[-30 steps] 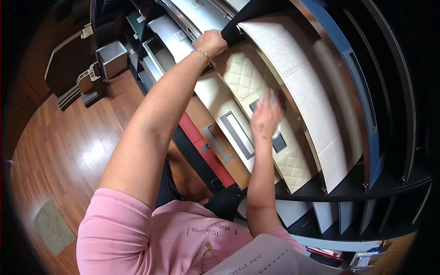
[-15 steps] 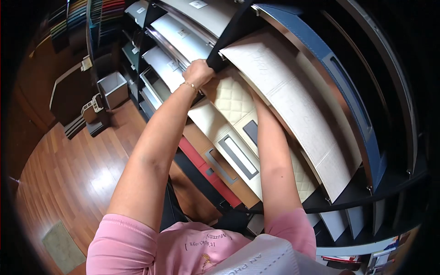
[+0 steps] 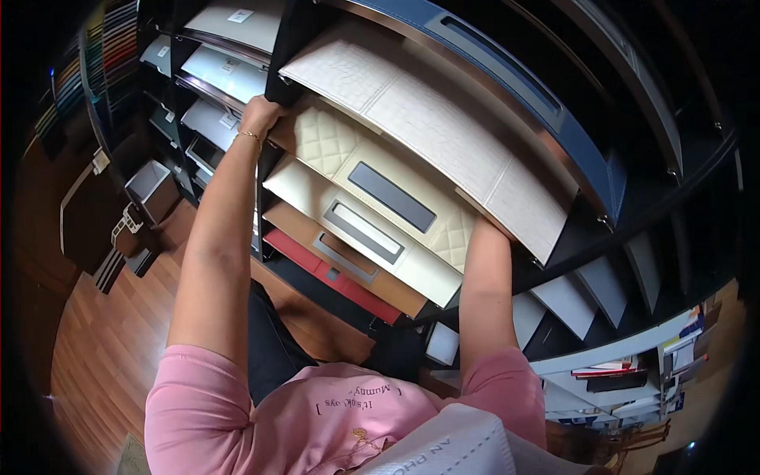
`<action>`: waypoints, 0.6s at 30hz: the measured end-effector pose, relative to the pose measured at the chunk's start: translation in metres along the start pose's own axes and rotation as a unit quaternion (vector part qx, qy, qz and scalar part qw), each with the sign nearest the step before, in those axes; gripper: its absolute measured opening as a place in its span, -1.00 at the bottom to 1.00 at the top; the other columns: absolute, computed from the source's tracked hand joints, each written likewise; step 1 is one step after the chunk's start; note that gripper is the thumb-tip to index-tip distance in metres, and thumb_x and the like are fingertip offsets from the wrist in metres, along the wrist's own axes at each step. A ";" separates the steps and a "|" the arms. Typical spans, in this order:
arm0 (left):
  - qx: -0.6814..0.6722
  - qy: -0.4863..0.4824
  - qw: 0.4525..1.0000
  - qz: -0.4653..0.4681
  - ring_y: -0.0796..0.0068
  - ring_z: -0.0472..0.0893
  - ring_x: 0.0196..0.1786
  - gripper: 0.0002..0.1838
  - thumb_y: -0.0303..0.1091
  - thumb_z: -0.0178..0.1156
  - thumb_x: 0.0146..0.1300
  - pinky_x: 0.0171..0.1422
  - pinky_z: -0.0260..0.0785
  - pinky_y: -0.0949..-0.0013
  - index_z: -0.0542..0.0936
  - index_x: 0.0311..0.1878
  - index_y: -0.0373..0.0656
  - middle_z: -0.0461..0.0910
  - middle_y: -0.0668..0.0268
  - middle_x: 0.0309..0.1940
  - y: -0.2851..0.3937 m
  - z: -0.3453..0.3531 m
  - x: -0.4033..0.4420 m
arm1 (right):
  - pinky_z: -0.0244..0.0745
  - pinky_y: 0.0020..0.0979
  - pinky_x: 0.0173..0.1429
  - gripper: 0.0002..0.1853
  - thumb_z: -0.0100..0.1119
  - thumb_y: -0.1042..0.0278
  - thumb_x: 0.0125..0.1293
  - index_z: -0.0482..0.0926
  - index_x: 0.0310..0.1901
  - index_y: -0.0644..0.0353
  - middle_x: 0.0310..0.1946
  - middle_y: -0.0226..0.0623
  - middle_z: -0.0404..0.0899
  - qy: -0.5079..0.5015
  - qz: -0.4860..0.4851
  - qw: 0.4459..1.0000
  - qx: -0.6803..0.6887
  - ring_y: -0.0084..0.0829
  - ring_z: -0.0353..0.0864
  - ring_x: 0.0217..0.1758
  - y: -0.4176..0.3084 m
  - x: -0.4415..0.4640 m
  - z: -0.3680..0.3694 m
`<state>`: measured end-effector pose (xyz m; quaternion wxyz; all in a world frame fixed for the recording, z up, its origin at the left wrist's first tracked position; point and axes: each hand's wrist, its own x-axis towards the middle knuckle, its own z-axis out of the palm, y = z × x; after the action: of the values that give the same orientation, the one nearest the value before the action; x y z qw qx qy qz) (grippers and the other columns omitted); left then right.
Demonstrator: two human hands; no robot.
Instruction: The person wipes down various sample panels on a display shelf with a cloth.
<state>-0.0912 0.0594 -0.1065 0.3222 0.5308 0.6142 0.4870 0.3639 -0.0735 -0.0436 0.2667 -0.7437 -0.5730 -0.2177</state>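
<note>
My left hand (image 3: 260, 116) is closed at the edge of the black rack upright (image 3: 294, 59), beside the left end of a cream quilted panel (image 3: 313, 146). What its fingers grip is hidden. Between the quilted panel and a white textured panel (image 3: 443, 119) above it, my right hand (image 3: 492, 228) reaches in near their right ends. Its fingers are hidden under the white panel. Set into the quilted panel is a dark grey rectangular insert (image 3: 392, 196). Just below is a plain cream panel (image 3: 289, 182) with a grey-framed slot.
Lower down are a tan panel (image 3: 404, 297) and a red panel (image 3: 297, 249). A blue panel (image 3: 514, 63) lies above the white one. Silvery labelled sheets (image 3: 226, 71) fill the left bays. A grey bin (image 3: 154, 190) and wooden floor (image 3: 119, 317) are at left.
The view has shifted, so the rack appears farther left. My right hand has moved from the middle of the quilted panel toward its right end. My left hand stays at the upright.
</note>
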 end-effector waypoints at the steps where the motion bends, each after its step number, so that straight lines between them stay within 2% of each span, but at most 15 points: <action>1: -0.013 -0.006 1.000 0.001 0.31 0.67 -0.25 -0.54 -0.23 0.40 -0.13 -0.10 0.45 0.31 0.67 -0.15 -0.31 0.70 0.15 -0.30 0.005 -0.003 -0.006 | 0.29 -0.15 0.33 -0.58 -0.14 0.25 0.34 0.46 0.13 0.28 0.17 0.13 0.42 0.006 0.017 1.000 -0.007 0.04 0.41 0.21 0.013 -0.006 -0.006; 5: -0.020 0.016 1.000 0.009 0.32 0.66 -0.31 -0.59 -0.26 0.39 -0.13 -0.14 0.45 0.32 0.67 -0.20 -0.32 0.70 0.17 -0.35 0.003 0.000 -0.003 | 0.31 -0.17 0.31 -0.58 -0.14 0.26 0.34 0.48 0.12 0.28 0.17 0.12 0.43 0.022 0.070 0.997 -0.028 0.02 0.42 0.20 0.048 -0.031 -0.021; 6: -0.009 0.033 0.999 0.010 0.41 0.64 -0.38 -0.66 -0.39 0.40 -0.11 -0.23 0.48 0.37 0.65 -0.23 -0.35 0.69 0.19 -0.37 0.008 -0.001 -0.008 | 0.31 -0.17 0.31 -0.58 -0.15 0.26 0.33 0.48 0.12 0.29 0.16 0.12 0.43 0.027 0.077 0.996 -0.031 0.02 0.42 0.20 0.050 -0.036 -0.023; 9: -0.013 0.023 1.000 0.016 0.42 0.64 -0.36 -0.68 -0.39 0.39 -0.10 -0.20 0.47 0.38 0.65 -0.23 -0.34 0.69 0.21 -0.36 0.002 0.001 -0.001 | 0.32 -0.19 0.30 -0.59 -0.15 0.26 0.33 0.49 0.11 0.29 0.16 0.12 0.44 0.033 0.083 0.995 -0.036 0.00 0.43 0.20 0.040 -0.048 -0.020; 12: -0.026 0.015 0.999 0.013 0.43 0.64 -0.36 -0.68 -0.39 0.39 -0.09 -0.19 0.47 0.38 0.66 -0.23 -0.33 0.68 0.21 -0.36 0.000 0.002 -0.001 | 0.34 -0.20 0.29 -0.59 -0.16 0.27 0.33 0.50 0.10 0.30 0.16 0.12 0.44 0.018 0.056 0.998 -0.022 -0.02 0.44 0.19 0.000 -0.053 -0.008; 14: -0.003 0.021 1.000 0.010 0.37 0.66 -0.32 -0.63 -0.29 0.40 -0.10 -0.14 0.46 0.35 0.67 -0.20 -0.29 0.70 0.20 -0.34 -0.004 0.002 0.003 | 0.35 -0.21 0.29 -0.59 -0.16 0.28 0.33 0.51 0.09 0.30 0.15 0.11 0.45 -0.008 0.024 1.000 0.004 -0.03 0.44 0.19 -0.040 -0.056 0.000; 15: 0.010 0.024 1.000 0.010 0.35 0.67 -0.30 -0.60 -0.24 0.40 -0.10 -0.12 0.45 0.34 0.68 -0.18 -0.27 0.70 0.19 -0.34 -0.007 0.002 0.007 | 0.35 -0.21 0.28 -0.59 -0.16 0.28 0.33 0.51 0.09 0.30 0.15 0.11 0.45 -0.030 0.002 0.999 0.023 -0.03 0.45 0.19 -0.063 -0.057 0.007; 18: -0.052 0.008 0.998 0.018 0.39 0.65 -0.33 -0.60 -0.28 0.41 -0.11 -0.16 0.45 0.35 0.67 -0.20 -0.34 0.70 0.19 -0.35 -0.008 0.002 0.005 | 0.39 -0.20 0.22 -0.61 -0.13 0.33 0.28 0.53 0.06 0.28 0.12 0.11 0.47 -0.127 -0.060 0.985 0.103 -0.03 0.49 0.13 -0.120 -0.056 0.028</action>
<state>-0.0934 0.0653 -0.1137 0.3356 0.5205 0.5807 0.5285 0.2341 -0.0721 -0.0827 0.2536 -0.6982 -0.6651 -0.0773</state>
